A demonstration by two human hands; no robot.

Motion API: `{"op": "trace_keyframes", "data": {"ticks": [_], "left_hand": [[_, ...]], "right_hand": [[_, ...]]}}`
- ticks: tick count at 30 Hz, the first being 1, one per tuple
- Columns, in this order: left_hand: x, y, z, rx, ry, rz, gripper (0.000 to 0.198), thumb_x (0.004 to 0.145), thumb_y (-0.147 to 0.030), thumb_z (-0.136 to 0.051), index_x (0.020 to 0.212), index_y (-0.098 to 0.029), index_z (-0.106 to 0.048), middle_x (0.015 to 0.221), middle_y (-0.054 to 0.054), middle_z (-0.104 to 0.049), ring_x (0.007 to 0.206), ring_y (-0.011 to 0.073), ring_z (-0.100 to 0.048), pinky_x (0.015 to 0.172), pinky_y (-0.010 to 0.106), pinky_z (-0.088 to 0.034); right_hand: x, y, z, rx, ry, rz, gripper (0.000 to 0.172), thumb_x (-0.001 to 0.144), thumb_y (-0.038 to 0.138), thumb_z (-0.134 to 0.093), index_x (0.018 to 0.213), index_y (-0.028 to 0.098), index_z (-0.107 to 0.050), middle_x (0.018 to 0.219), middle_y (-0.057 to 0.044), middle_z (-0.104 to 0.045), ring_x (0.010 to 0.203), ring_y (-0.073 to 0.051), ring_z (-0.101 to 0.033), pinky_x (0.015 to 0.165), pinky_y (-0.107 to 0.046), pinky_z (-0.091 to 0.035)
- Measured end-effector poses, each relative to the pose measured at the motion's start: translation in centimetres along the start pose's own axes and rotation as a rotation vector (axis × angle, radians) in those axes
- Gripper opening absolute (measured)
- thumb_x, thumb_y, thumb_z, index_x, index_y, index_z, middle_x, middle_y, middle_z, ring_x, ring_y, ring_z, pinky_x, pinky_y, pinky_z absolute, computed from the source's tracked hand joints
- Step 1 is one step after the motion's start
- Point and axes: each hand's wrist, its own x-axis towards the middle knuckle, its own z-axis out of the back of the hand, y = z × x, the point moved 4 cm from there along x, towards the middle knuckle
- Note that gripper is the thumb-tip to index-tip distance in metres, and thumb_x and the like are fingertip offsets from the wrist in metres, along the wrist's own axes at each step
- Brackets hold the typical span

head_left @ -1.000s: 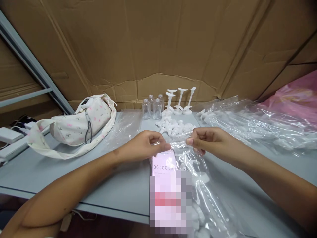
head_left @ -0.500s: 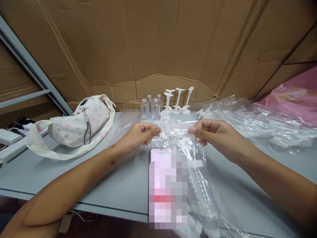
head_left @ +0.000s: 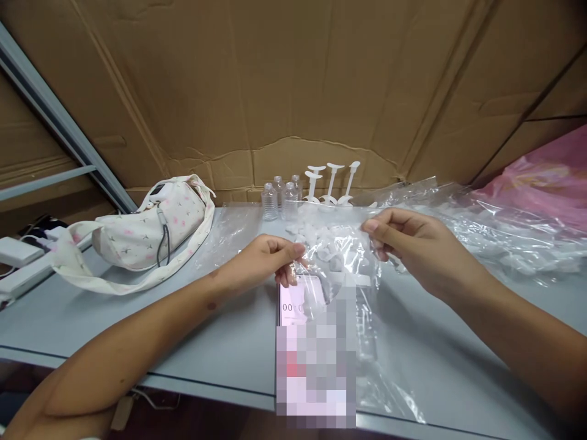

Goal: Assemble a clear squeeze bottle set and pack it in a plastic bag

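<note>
A clear plastic bag (head_left: pixel 367 287) hangs between my hands above the table's front part. My left hand (head_left: pixel 277 256) pinches its left edge between thumb and fingers. At its upper right corner, the thumb and fingers of my right hand (head_left: pixel 406 241) are closed on the film. Clear and white plastic parts show inside the bag; glare and blurring hide their exact shape. Below and partly behind the bag lies a phone (head_left: pixel 290 305) with a lit screen. Small white plastic pieces (head_left: pixel 312 229) are seen beyond the film.
Several clear ridged bottles (head_left: pixel 269 203) and white stemmed stands (head_left: pixel 332 183) are upright at the back. A floral bag (head_left: pixel 142 235) lies left, near a white power strip (head_left: pixel 27 269). Bagged parts (head_left: pixel 495 238) and pink plastic (head_left: pixel 545 177) fill the right. Cardboard (head_left: pixel 293 79) stands behind.
The bag has come up, with its contents now higher. My left hand has moved slightly down and right along its edge; my right hand has moved up and right, stretching the film.
</note>
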Motion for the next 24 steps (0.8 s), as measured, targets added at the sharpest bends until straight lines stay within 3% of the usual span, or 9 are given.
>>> {"op": "trace_keyframes", "data": {"ticks": [4, 7, 13, 24], "left_hand": [[-0.3, 0.3, -1.3, 0.022, 0.280, 0.014, 0.040, 0.080, -0.053, -0.062, 0.080, -0.014, -0.065, 0.077, 0.004, -0.068, 0.066, 0.0107, -0.062, 0.065, 0.024, -0.046], [-0.6, 0.5, -2.0, 0.085, 0.381, 0.022, 0.032, 0.077, -0.046, -0.069, 0.072, -0.015, -0.062, 0.068, 0.001, -0.064, 0.064, 0.0096, -0.059, 0.064, 0.023, -0.044], [-0.3, 0.0, -1.0, 0.120, 0.164, 0.006, 0.030, 0.079, -0.042, -0.067, 0.070, -0.015, -0.055, 0.065, -0.001, -0.060, 0.059, 0.0091, -0.055, 0.059, 0.023, -0.042], [-0.8, -0.2, -0.1, 0.385, -0.193, -0.140, 0.027, 0.095, -0.039, -0.038, 0.076, -0.020, -0.043, 0.060, -0.005, -0.042, 0.051, 0.0090, -0.038, 0.051, 0.023, -0.030]], "right_hand": [[0.0, 0.0, 0.6, 0.086, -0.089, -0.006, 0.026, 0.075, 0.035, -0.074, 0.062, 0.020, -0.057, 0.057, 0.004, -0.053, 0.049, -0.008, -0.047, 0.050, -0.025, -0.038], [0.0, -0.2, 0.8, 0.087, -0.103, 0.008, 0.025, 0.077, 0.033, -0.073, 0.064, 0.020, -0.057, 0.060, 0.003, -0.055, 0.051, -0.008, -0.049, 0.051, -0.026, -0.039], [0.0, 0.2, 1.2, 0.127, -0.169, 0.040, 0.025, 0.076, 0.031, -0.074, 0.064, 0.020, -0.056, 0.065, 0.004, -0.053, 0.050, -0.006, -0.047, 0.048, -0.024, -0.038], [-0.4, 1.0, 1.2, 0.182, -0.250, 0.089, 0.025, 0.070, 0.034, -0.079, 0.067, 0.020, -0.059, 0.059, 0.005, -0.053, 0.046, -0.008, -0.054, 0.047, -0.025, -0.043]]}}
